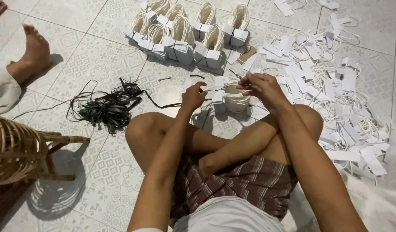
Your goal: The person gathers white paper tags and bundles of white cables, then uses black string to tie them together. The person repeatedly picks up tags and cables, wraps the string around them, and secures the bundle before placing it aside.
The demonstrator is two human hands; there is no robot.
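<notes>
Head view: you are pinching a black strap (163, 104) with your left hand (192, 95) while your right hand (262, 88) is gripping a bundle of white cord handles (232, 98), keeping it taut for binding.

Tied bundles of white paper tags with cord loops (187, 32) stand in rows on floor, top centre. Loose white rectangular tags (331, 99) scattered in a heap, right. No signs, screens.

Home floor used as piecework spot: patterned tiled floor (99, 60), rattan chair (17, 148), a bare foot (34, 51) nearby, tied bundles (185, 34) of white paper tags, loose tags (335, 99) heaped.
</notes>
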